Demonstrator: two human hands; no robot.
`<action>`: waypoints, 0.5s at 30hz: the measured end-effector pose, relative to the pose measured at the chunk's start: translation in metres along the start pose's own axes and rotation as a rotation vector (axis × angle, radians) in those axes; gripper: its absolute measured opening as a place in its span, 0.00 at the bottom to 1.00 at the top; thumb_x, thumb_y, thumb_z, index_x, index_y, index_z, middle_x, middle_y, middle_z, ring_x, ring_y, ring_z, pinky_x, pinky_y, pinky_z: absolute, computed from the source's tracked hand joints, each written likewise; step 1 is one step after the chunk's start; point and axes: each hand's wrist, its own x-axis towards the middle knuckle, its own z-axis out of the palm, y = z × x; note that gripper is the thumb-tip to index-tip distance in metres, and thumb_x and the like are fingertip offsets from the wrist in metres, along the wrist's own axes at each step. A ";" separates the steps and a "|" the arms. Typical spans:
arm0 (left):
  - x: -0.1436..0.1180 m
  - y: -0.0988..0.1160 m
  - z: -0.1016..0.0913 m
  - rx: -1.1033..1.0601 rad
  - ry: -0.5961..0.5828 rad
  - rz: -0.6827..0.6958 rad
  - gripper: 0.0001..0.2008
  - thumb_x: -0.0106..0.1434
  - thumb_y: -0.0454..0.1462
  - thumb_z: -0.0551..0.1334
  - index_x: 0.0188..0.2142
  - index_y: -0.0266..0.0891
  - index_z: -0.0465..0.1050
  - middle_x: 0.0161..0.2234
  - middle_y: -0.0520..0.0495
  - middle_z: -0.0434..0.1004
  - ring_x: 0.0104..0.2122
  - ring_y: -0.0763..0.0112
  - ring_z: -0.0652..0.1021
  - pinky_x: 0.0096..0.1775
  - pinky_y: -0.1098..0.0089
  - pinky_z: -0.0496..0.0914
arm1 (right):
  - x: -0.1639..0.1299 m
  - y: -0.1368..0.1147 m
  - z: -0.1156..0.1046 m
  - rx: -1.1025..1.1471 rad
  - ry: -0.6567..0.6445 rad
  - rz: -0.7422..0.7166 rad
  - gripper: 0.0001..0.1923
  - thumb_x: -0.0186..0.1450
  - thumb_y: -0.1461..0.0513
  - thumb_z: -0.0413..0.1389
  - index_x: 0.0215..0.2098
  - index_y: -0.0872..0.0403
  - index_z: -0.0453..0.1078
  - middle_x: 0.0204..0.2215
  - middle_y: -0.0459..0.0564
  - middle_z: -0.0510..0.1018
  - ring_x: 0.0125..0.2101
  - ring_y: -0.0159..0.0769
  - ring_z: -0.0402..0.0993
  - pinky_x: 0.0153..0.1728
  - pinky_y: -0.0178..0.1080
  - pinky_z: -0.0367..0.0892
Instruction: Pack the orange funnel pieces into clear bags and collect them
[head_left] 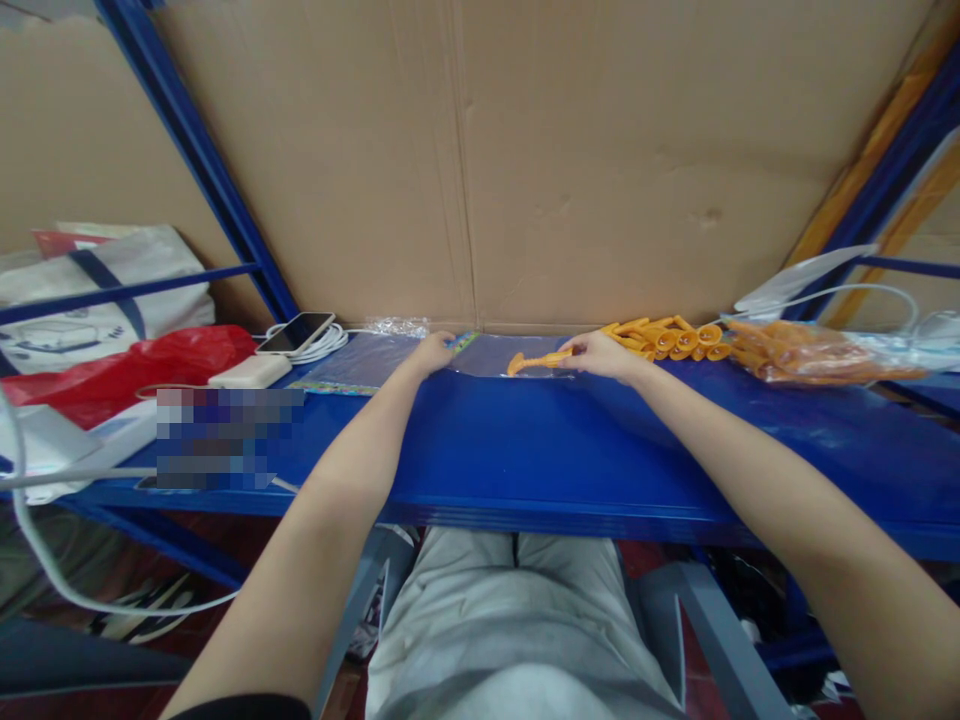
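Observation:
My left hand [433, 352] pinches the coloured edge of a clear plastic bag [480, 362] that lies flat near the back of the blue table. In my right hand [606, 356] is an orange plastic piece [536, 361] with a curved far end, which points left over the bag. I cannot tell whether the piece is inside the bag or on top of it. Left of my left hand lies a stack of clear bags [360, 360] with coloured edges. Right behind my right hand, several similar orange plastic pieces [675, 338] are piled with their round ends facing me.
A clear bag of orange pieces [817, 352] lies at the right. On the left are a phone [296, 333] on a coiled white cable, a white power bank [250, 372], a red plastic bag [150, 370] and a cloth bag [165, 270]. Cardboard [525, 180] stands behind the blue table [510, 450].

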 end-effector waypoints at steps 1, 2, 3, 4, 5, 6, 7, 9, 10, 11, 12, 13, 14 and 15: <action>-0.001 0.003 0.001 -0.061 -0.025 0.012 0.24 0.63 0.28 0.58 0.58 0.36 0.70 0.50 0.42 0.81 0.44 0.64 0.83 0.44 0.71 0.76 | -0.001 -0.001 0.000 0.024 -0.013 0.011 0.09 0.58 0.60 0.63 0.35 0.57 0.80 0.27 0.48 0.80 0.26 0.32 0.71 0.30 0.33 0.67; -0.002 0.007 0.002 -0.135 -0.054 0.024 0.26 0.62 0.26 0.58 0.59 0.37 0.70 0.49 0.43 0.81 0.41 0.67 0.83 0.41 0.73 0.76 | -0.002 -0.003 0.000 0.046 -0.025 0.023 0.09 0.58 0.60 0.63 0.34 0.58 0.80 0.27 0.48 0.79 0.25 0.31 0.71 0.29 0.33 0.67; -0.003 0.009 0.002 -0.212 -0.084 0.035 0.27 0.61 0.24 0.58 0.59 0.37 0.69 0.48 0.44 0.81 0.39 0.68 0.84 0.39 0.74 0.76 | -0.003 -0.004 0.000 0.064 -0.036 0.035 0.09 0.58 0.61 0.63 0.35 0.58 0.80 0.26 0.48 0.79 0.24 0.30 0.70 0.29 0.33 0.66; -0.003 0.011 0.003 -0.281 -0.112 0.042 0.28 0.59 0.23 0.58 0.59 0.38 0.69 0.47 0.44 0.81 0.38 0.69 0.84 0.38 0.75 0.77 | -0.003 -0.005 0.000 0.077 -0.043 0.047 0.08 0.59 0.62 0.62 0.35 0.58 0.80 0.26 0.48 0.79 0.23 0.29 0.69 0.28 0.32 0.66; -0.004 0.013 0.004 -0.337 -0.135 0.044 0.29 0.59 0.22 0.58 0.59 0.38 0.70 0.46 0.44 0.81 0.38 0.70 0.84 0.38 0.75 0.77 | -0.004 -0.006 0.000 0.083 -0.045 0.057 0.08 0.59 0.63 0.62 0.36 0.58 0.80 0.25 0.47 0.78 0.23 0.28 0.68 0.27 0.32 0.65; -0.004 0.013 0.005 -0.386 -0.151 0.037 0.28 0.59 0.22 0.58 0.58 0.38 0.70 0.45 0.44 0.81 0.38 0.70 0.84 0.38 0.75 0.77 | -0.004 -0.006 -0.001 0.083 -0.040 0.065 0.08 0.59 0.65 0.61 0.36 0.58 0.80 0.25 0.47 0.78 0.22 0.27 0.67 0.27 0.31 0.65; -0.004 0.014 0.005 -0.435 -0.164 0.022 0.28 0.59 0.22 0.59 0.57 0.38 0.70 0.44 0.44 0.81 0.37 0.70 0.84 0.39 0.75 0.78 | -0.004 -0.006 -0.001 0.075 -0.032 0.069 0.09 0.59 0.66 0.61 0.36 0.58 0.81 0.25 0.46 0.78 0.22 0.27 0.67 0.27 0.31 0.64; -0.003 0.014 0.006 -0.544 -0.168 -0.020 0.26 0.60 0.22 0.60 0.57 0.36 0.70 0.41 0.43 0.80 0.35 0.69 0.84 0.39 0.73 0.78 | -0.004 -0.004 -0.002 0.042 -0.017 0.074 0.09 0.59 0.67 0.60 0.36 0.59 0.81 0.26 0.47 0.79 0.23 0.28 0.69 0.28 0.31 0.65; -0.003 0.013 0.006 -0.599 -0.163 -0.040 0.25 0.61 0.22 0.60 0.58 0.35 0.70 0.40 0.43 0.80 0.34 0.69 0.84 0.40 0.72 0.78 | -0.003 -0.002 -0.003 0.025 -0.020 0.073 0.09 0.58 0.67 0.60 0.36 0.58 0.82 0.27 0.47 0.80 0.24 0.29 0.70 0.29 0.31 0.66; -0.003 0.013 0.006 -0.647 -0.157 -0.057 0.25 0.62 0.22 0.59 0.58 0.33 0.69 0.39 0.42 0.80 0.32 0.69 0.84 0.40 0.71 0.79 | -0.003 -0.001 -0.004 0.010 -0.035 0.071 0.10 0.58 0.67 0.61 0.37 0.58 0.82 0.28 0.47 0.81 0.26 0.30 0.72 0.30 0.32 0.67; -0.003 0.013 0.006 -0.684 -0.155 -0.072 0.25 0.63 0.21 0.58 0.59 0.33 0.68 0.38 0.42 0.79 0.32 0.70 0.84 0.40 0.71 0.79 | -0.003 0.000 -0.005 -0.001 -0.061 0.066 0.10 0.58 0.67 0.62 0.37 0.58 0.82 0.29 0.48 0.82 0.27 0.31 0.73 0.31 0.32 0.68; -0.003 0.013 0.006 -0.710 -0.159 -0.084 0.25 0.63 0.21 0.57 0.59 0.33 0.68 0.38 0.42 0.79 0.31 0.70 0.84 0.40 0.71 0.79 | -0.003 0.001 -0.005 -0.008 -0.091 0.062 0.11 0.57 0.66 0.63 0.38 0.58 0.83 0.31 0.49 0.83 0.29 0.32 0.74 0.33 0.33 0.69; -0.003 0.013 0.006 -0.727 -0.168 -0.095 0.25 0.64 0.21 0.57 0.59 0.33 0.68 0.38 0.42 0.79 0.31 0.70 0.84 0.40 0.70 0.79 | -0.004 0.001 -0.006 -0.007 -0.119 0.056 0.12 0.58 0.66 0.63 0.40 0.58 0.83 0.33 0.50 0.83 0.30 0.33 0.75 0.35 0.34 0.70; -0.002 0.012 0.007 -0.738 -0.181 -0.104 0.25 0.64 0.20 0.56 0.59 0.33 0.69 0.39 0.42 0.80 0.31 0.70 0.84 0.41 0.70 0.80 | -0.004 0.001 -0.006 0.003 -0.141 0.051 0.14 0.58 0.66 0.63 0.43 0.58 0.82 0.36 0.51 0.84 0.32 0.35 0.76 0.38 0.35 0.70</action>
